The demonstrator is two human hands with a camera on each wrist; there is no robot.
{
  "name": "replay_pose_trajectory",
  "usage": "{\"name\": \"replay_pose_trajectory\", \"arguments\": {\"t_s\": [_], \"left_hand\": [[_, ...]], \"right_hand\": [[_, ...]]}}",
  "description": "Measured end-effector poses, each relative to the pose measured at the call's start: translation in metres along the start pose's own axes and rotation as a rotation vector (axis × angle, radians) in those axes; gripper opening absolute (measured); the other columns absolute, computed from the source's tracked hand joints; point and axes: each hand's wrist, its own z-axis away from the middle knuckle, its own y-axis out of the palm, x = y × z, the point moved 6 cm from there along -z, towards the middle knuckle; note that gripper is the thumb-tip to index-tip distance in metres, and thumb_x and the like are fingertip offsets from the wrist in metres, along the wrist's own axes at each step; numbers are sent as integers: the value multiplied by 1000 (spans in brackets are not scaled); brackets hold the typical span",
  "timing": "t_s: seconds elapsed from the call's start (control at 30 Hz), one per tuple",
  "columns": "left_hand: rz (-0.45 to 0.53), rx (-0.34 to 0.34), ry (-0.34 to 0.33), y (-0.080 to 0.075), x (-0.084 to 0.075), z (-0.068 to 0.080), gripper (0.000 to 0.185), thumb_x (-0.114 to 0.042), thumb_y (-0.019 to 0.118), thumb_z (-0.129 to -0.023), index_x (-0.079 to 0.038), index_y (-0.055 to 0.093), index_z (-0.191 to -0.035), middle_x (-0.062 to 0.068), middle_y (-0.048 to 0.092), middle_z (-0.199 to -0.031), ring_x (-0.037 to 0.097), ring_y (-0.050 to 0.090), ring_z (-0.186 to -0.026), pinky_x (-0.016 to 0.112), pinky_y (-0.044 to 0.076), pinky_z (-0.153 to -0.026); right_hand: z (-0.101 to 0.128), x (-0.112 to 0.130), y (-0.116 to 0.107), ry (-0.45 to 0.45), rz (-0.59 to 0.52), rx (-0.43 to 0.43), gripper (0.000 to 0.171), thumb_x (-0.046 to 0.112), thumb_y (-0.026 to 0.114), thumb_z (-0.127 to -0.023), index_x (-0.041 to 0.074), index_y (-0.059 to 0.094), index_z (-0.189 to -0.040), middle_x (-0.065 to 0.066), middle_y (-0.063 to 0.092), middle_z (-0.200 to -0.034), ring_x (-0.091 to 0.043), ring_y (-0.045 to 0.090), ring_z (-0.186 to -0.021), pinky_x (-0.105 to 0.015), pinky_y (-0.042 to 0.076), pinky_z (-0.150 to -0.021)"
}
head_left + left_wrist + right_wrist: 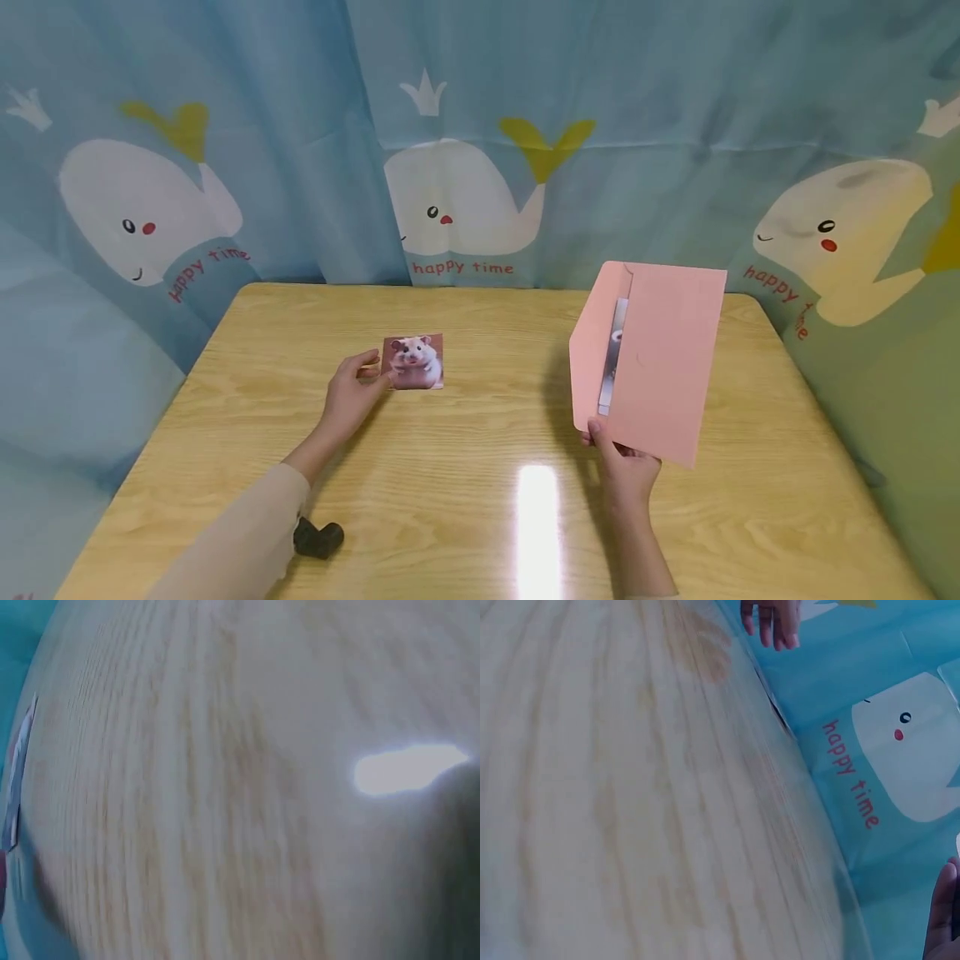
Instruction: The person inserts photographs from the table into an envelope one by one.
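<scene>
**Hamster photo at the fingertips, envelope held open**

The person is working through the middle of a card-and-envelope step, judging from how things are lying. The left hand is reaching toward 1 o'clock across the wooden table, its fingers curling at the left edge of a hamster photo that is lying flat near the table's centre; the thumb and fingertips are pinching or just touching that edge, and the head view is not settling which. The right hand is gripping the bottom corner of a pink envelope, holding it upright off the table at about 3 o'clock from the photo, flap swung open to the left. Another card is already sitting inside, only a thin strip showing.

The next move is probably calling for a firm pinch on the photo, a lift clear of the table, and a carry rightward to the envelope's mouth while the right hand is keeping it steady.

Both wrist views are blurring into wood grain; the picture on the inner card is too hidden to read. A small dark object beside the left sleeve is hard to identify.
</scene>
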Motion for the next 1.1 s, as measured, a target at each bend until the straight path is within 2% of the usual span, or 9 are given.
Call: {"name": "replay_pose_trajectory", "arguments": {"t_s": [0.17, 0.4, 0.53, 0.63, 0.7, 0.93, 1.0, 1.1], "left_hand": [[6, -30, -97, 4, 9, -8, 59, -19, 68, -87, 5, 44, -135, 21, 49, -127, 34, 53, -113, 43, 45, -96], [-78, -30, -155, 4, 11, -16, 63, -23, 66, -86, 5, 41, -137, 24, 47, -133, 37, 54, -114, 46, 46, -95], [-65, -26, -198, 3, 10, -21, 64, -22, 68, -85, 6, 42, -136, 25, 49, -132, 37, 55, -114, 45, 45, -96], [-51, -5, -232, 3, 11, -23, 66, -22, 70, -83, 8, 42, -135, 25, 51, -128, 36, 53, -113, 44, 44, -98], [-76, 19, -245, 4, 11, -24, 67, -24, 72, -82, 8, 43, -133, 25, 54, -123, 34, 53, -110, 44, 44, -98], [-168, 89, -333, 1, 20, -23, 58, -33, 76, -78, 6, 53, -115, 19, 59, -102, 28, 53, -92, 41, 46, -87], [-205, 111, -322, 0, 18, -24, 56, -30, 77, -76, 6, 54, -112, 18, 58, -97, 27, 51, -88, 40, 45, -85], [-283, 143, -261, 2, 12, -28, 55, -24, 78, -75, 8, 52, -112, 15, 56, -90, 26, 50, -84, 41, 46, -84]], "right_hand": [[3, -6, 0, 7, 0, -12, 27, -13, 67, -79, -1, 58, -100, -6, 71, -75, -15, 66, -56, -27, 56, -59], [4, -8, 4, -26, -35, 19, 26, -18, 64, -79, -3, 57, -99, -7, 71, -75, -16, 67, -56, -26, 56, -58], [4, -9, 6, -36, -17, 43, 24, -18, 64, -78, -3, 57, -96, -7, 71, -74, -16, 67, -56, -26, 56, -59], [4, -9, 5, -40, 16, 54, 21, -16, 65, -79, -3, 58, -93, -6, 71, -73, -15, 67, -57, -25, 56, -59], [4, -10, 3, -44, 32, 61, 20, -15, 65, -79, -3, 58, -93, -5, 71, -73, -15, 67, -57, -25, 56, -59], [8, -12, 1, -18, 57, 44, 24, -16, 66, -78, -2, 57, -94, -6, 70, -72, -14, 67, -55, -25, 55, -57], [8, -12, 3, -23, 56, 51, 24, -17, 65, -77, -2, 57, -94, -6, 70, -72, -14, 67, -55, -24, 55, -57], [6, -11, 5, -28, 48, 56, 23, -18, 65, -77, -3, 57, -93, -6, 71, -73, -15, 67, -55, -24, 55, -56]]}}
